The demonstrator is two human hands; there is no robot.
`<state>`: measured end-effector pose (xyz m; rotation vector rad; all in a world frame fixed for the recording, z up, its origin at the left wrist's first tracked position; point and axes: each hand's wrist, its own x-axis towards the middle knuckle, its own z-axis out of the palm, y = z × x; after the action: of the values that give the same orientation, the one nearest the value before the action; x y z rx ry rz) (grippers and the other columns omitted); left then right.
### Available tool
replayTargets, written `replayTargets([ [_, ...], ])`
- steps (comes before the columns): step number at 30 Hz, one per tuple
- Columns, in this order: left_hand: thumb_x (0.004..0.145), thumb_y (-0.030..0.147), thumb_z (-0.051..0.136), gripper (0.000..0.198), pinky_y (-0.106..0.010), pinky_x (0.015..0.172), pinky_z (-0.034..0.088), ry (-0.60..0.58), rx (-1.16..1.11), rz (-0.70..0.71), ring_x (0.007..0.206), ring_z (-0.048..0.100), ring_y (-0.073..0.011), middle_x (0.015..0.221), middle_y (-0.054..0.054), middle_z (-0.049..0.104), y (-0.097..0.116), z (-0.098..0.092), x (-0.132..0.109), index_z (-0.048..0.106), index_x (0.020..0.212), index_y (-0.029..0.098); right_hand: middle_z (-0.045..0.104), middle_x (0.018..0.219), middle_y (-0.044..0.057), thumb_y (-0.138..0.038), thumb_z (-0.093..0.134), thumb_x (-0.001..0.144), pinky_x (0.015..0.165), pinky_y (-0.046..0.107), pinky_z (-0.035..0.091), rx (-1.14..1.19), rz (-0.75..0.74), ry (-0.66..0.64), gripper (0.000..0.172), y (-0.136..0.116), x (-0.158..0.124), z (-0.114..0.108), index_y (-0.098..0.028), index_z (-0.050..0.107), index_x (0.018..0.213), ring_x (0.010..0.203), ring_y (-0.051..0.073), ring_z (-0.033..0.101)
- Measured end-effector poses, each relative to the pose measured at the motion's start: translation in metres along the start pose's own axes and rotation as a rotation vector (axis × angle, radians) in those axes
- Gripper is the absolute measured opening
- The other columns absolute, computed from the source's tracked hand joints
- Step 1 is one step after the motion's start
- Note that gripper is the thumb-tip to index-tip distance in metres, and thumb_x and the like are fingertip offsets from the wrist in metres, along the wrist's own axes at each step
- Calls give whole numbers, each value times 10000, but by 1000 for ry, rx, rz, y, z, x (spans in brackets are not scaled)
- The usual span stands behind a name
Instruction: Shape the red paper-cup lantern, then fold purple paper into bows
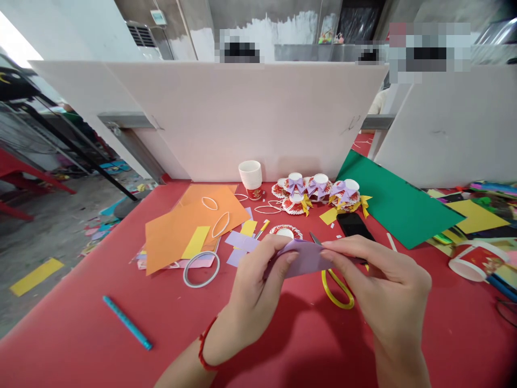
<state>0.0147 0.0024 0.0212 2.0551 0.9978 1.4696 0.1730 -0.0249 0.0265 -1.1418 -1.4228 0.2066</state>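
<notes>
A purple piece of paper (pixel 307 260) is stretched between my two hands above the red table. My left hand (pixel 258 291), with a red cord bracelet at the wrist, pinches its left end between thumb and fingers. At the right end, the thumb and fingers of my right hand (pixel 383 280) are closed on it. Behind and below the paper lie yellow-handled scissors (pixel 338 291), mostly hidden by the paper and my right hand. Just beyond the paper sits a cut paper cup (pixel 286 231) with a fringed red-and-white rim.
Several fringed cups with purple and yellow bows (pixel 319 186) stand near a stack of white cups (pixel 251 178). Orange sheets (pixel 173 231), a tape roll (pixel 201 269) and a teal pen (pixel 127 322) lie left. Right are a phone (pixel 355 225), green card (pixel 398 202) and a tipped cup (pixel 472 260).
</notes>
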Motion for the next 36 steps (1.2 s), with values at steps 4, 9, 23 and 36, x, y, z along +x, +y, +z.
replayTargets([
  [4, 885, 9, 492, 246, -189, 493, 400, 4, 13, 41, 533, 549, -86, 659, 65, 654, 1, 0, -1, 606, 863, 227, 788, 780, -122, -42, 753, 777, 638, 138, 564, 42, 46, 2, 289, 1, -1, -1, -328, 772, 814, 679, 81, 719],
  [9, 893, 15, 503, 241, -188, 482, 393, -9, 14, 52, 531, 545, -80, 664, 68, 655, 1, -2, -2, 611, 877, 230, 781, 776, -147, -54, 758, 781, 610, 110, 544, 55, 62, -1, 305, 0, -2, -2, -355, 772, 827, 666, 57, 706],
  [23, 884, -16, 485, 266, -158, 498, 412, -26, 23, 75, 558, 564, -66, 696, 68, 658, -1, -5, -2, 599, 898, 223, 773, 755, -145, -71, 759, 785, 626, 105, 546, 59, 79, -20, 271, 0, 0, 0, -341, 766, 801, 658, 55, 696],
  [36, 886, 95, 601, 130, -185, 625, 523, 48, -55, 59, 670, 680, -109, 765, 16, 748, 1, -8, 1, 670, 855, 201, 749, 698, -94, -51, 719, 783, 602, 124, 536, 31, 27, -113, 213, -4, 2, -1, -258, 729, 731, 612, 74, 680],
])
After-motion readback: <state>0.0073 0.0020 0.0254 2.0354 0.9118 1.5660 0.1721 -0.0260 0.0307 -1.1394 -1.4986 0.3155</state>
